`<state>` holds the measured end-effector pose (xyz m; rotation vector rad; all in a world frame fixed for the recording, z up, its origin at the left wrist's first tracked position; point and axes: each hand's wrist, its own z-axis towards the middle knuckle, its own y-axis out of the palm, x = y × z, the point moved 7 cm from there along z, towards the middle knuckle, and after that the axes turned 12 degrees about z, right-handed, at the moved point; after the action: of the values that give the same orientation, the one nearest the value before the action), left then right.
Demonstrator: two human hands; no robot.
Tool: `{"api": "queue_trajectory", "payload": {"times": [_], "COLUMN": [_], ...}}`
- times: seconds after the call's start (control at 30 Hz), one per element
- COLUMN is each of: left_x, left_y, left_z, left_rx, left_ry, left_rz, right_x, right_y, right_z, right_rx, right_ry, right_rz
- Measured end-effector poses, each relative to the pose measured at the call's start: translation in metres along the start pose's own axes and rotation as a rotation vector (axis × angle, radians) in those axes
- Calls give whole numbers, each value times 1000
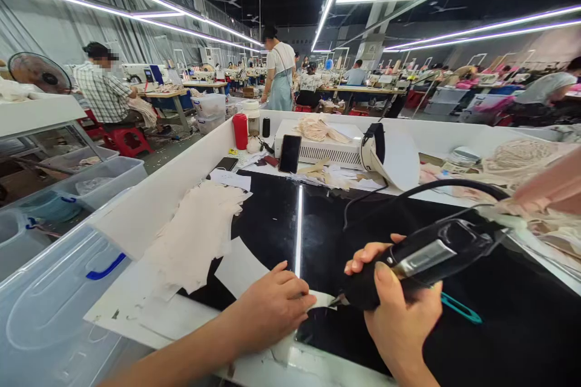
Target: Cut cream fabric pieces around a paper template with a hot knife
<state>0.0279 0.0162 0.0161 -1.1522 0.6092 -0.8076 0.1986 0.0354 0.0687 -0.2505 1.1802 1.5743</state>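
Note:
My right hand [403, 314] is closed around a black corded power tool [415, 263] with a pointed metal tip. The tip meets the edge of a small white piece [323, 299] on the black work surface [272, 211]; whether it is paper or cloth I cannot tell. My left hand [276, 305] lies over the other end of that piece, fingers stretched out and pressing down. Partly behind the left hand is a white sheet [240, 267]. A stack of pale cut fabric [195, 239] spreads to its left. A turquoise plastic strip [460, 307] rests right of my right hand.
Along the back stand a white vented box [327, 154], a phone [289, 154], a red bottle [240, 131] and a white visor [393, 160]. The tool's cable [436, 183] arcs to the right. Plastic bins [59, 308] are at left. Several people work beyond the table.

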Motion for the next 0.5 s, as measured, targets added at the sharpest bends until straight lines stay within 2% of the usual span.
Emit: {"api": "queue_trajectory", "payload": {"times": [0.07,0.17,0.27,0.37,0.5], "left_x": [1,5,9,8,5], "left_y": [-3,-12,-17,-10,-1], "left_z": [0,-4,-13,-22,-25], "left_rx": [17,107,164,111,42], "left_ry": [6,0,-63,-170,-226], "left_rz": [4,19,14,-51,-133], "right_x": [0,-1,-4,-5,-8], "right_y": [0,0,-2,-3,-2], "right_z": [0,-1,-3,-5,-6], "right_rx": [0,-1,10,8,5], "right_ry": [-1,-9,-7,2,-4], "right_rz": [-21,-28,-34,-35,-29]}}
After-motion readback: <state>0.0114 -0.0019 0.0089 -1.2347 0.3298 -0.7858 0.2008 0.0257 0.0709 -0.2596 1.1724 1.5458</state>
